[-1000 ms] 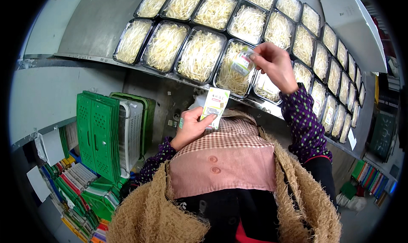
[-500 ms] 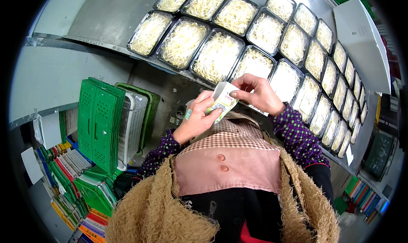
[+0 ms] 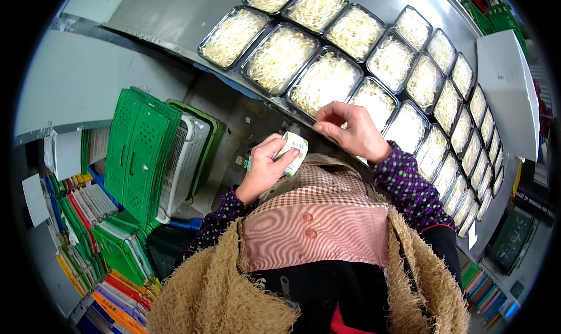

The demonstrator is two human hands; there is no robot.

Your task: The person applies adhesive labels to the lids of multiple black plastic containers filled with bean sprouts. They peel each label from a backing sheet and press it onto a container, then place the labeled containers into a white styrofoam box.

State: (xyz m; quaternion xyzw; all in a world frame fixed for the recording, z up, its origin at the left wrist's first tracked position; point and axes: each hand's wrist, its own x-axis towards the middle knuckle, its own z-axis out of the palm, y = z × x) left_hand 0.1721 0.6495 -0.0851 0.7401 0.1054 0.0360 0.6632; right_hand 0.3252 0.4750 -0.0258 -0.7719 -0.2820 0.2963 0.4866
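Observation:
In my left hand (image 3: 267,166) is a roll of labels (image 3: 295,151), white with green printing; the fingers wrap round it in front of my apron. My right hand (image 3: 356,131) hovers near the table edge with its thumb and forefinger drawn together. Whatever lies between those fingertips, if anything, is hidden. Just beyond the right hand sits a black tray of bean sprouts (image 3: 325,82) under clear film, and another sprout tray (image 3: 374,103) stands to its right. The right hand appears to be above the table's near edge, apart from the roll.
Several rows of similar sprout trays (image 3: 390,63) cover the metal table (image 3: 169,20). A white board (image 3: 507,94) stands at the table's far right. On the left are green folded crates (image 3: 140,156), a white basket (image 3: 191,159) and stacked coloured crates (image 3: 120,249).
My right hand has come away from the label roll, which it was touching before. The left hand still grips the roll, now slightly lower. The whole view has shifted a little.

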